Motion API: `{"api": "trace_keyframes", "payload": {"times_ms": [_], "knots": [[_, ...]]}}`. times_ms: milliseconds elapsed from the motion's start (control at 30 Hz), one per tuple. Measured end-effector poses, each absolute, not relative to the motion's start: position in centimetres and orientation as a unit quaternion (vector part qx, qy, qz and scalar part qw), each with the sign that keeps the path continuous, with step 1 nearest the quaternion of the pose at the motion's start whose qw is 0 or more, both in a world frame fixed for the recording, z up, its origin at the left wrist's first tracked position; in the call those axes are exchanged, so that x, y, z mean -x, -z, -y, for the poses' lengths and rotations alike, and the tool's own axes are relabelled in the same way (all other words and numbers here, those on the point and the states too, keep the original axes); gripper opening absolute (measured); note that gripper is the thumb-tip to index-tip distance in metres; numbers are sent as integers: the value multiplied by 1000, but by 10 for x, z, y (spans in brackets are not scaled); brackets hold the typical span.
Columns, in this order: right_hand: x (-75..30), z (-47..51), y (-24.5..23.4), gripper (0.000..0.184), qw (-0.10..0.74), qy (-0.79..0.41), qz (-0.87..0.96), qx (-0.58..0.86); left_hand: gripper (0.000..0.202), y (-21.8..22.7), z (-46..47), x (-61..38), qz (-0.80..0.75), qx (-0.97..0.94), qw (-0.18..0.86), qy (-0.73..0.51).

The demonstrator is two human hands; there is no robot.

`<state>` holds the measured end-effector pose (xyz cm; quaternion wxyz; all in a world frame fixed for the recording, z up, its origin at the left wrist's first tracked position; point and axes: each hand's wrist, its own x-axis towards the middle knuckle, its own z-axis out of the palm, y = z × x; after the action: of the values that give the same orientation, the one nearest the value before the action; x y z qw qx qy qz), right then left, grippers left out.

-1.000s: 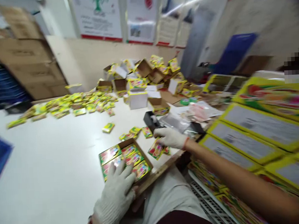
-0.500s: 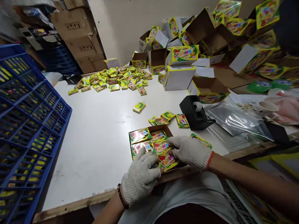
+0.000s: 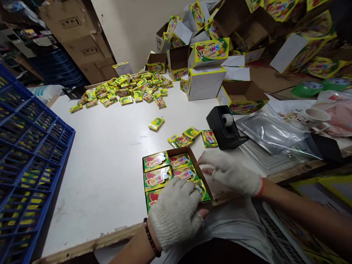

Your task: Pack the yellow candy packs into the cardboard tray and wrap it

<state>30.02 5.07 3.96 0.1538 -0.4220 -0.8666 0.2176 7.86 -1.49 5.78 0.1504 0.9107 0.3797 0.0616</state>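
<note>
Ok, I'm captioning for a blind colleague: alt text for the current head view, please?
A gloved left hand lies across an open box of small Twins packs on a white table, the gloved right hand close to the box's right side. Beyond are a black tape dispenser, a heap of loose packs and printed cartons, with a blue crate at left.

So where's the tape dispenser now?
The dispenser is right of centre in the head view, on the table between a small pack and clear plastic.
</note>
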Motion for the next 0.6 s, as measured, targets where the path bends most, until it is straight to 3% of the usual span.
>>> {"api": "trace_keyframes", "payload": {"times_ms": [67,167,233,300,400,500,600], "knots": [[-326,-62,-38,23,82,-183,812,548,40,-59,8,-95,-379,-912,154,-1],[-352,-72,-25,38,-115,-159,752,630,52,-59,-3,-110,-389,-896,193,89],[-357,-74,-15,50,-161,-172,749,619,57,-59,-6,-112,-406,-878,217,127],[-355,-75,-9,47,-162,-192,759,600,57,-61,-7,-111,-406,-877,223,130],[-351,-79,-16,36,-108,-189,751,624,53,-66,-3,-105,-373,-897,214,105],[-346,-84,-40,32,53,-222,739,634,50,-73,-2,-105,-364,-894,230,124],[-332,-85,-68,36,193,-340,686,613,54,-80,-5,-111,-390,-868,253,174]]}}
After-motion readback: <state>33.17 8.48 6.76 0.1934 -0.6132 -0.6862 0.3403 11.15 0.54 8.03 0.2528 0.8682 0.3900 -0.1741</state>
